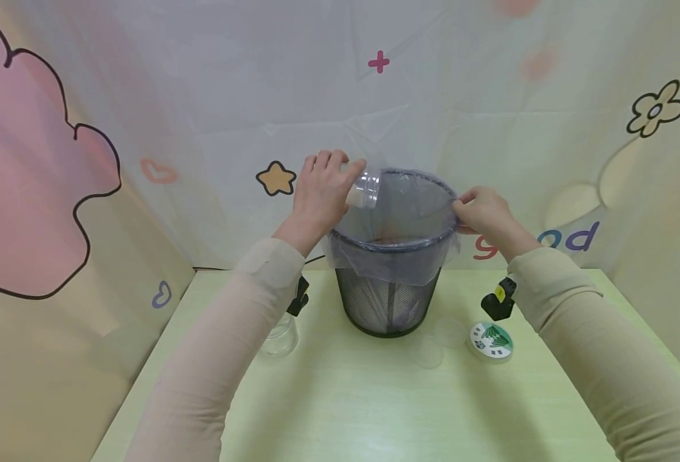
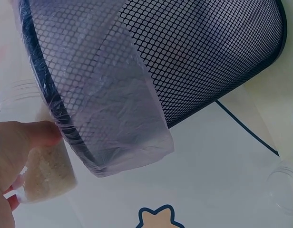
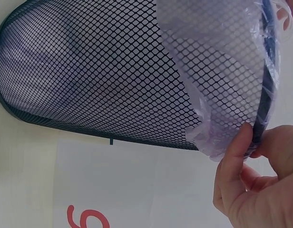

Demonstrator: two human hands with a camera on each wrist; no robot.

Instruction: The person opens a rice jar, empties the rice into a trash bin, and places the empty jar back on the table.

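My left hand [image 1: 324,192] grips a clear plastic jar [image 1: 367,188], tipped sideways with its mouth over the left rim of a black mesh wastebasket [image 1: 389,301]. Pale, grainy contents [image 2: 50,175] show inside the jar in the left wrist view. A translucent bag [image 1: 398,266] lines the basket and folds down over its rim. On the opposite side, my right hand [image 1: 485,212] pinches the bagged rim between thumb and fingers, also seen in the right wrist view. What lies at the bottom of the basket is hard to make out.
A round lid with a green-and-white label [image 1: 491,341] lies right of the basket. Two clear discs [image 1: 450,332] are beside it. Another clear jar [image 1: 281,337] stands on the table [image 1: 363,404] at left, partly behind my left forearm. A printed curtain [image 1: 230,77] hangs behind.
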